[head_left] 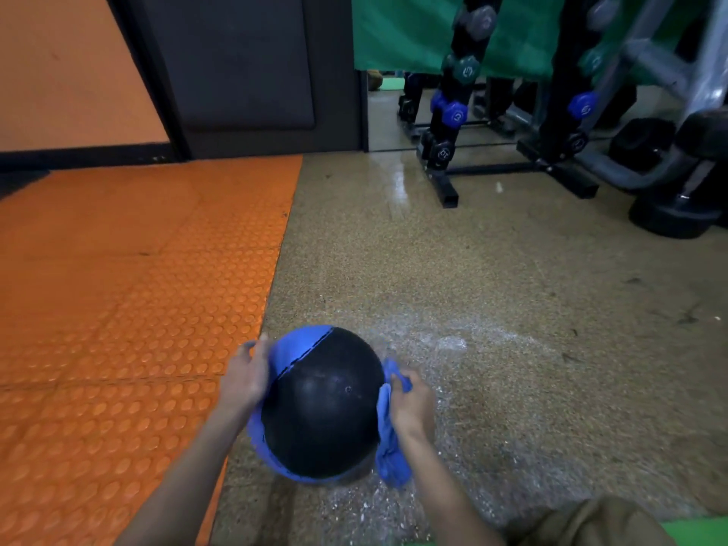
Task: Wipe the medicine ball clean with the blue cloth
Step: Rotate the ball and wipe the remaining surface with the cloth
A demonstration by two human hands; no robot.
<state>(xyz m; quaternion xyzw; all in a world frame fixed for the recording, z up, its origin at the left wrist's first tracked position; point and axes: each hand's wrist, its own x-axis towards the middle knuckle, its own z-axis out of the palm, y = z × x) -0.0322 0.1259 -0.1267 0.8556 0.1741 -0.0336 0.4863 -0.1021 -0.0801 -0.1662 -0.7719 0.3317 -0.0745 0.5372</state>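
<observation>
Medicine ball (323, 407) sits near me on the speckled floor (512, 289), just right of the orange studded mat (138, 289). My left hand (246, 378) lies flat on its left side, fingers straight. My right hand (411, 403) grips the bunched blue cloth (388, 447) against its right side.

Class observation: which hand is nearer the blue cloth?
Right: the right hand grips the blue cloth; the left hand rests on the opposite side of the medicine ball.
</observation>
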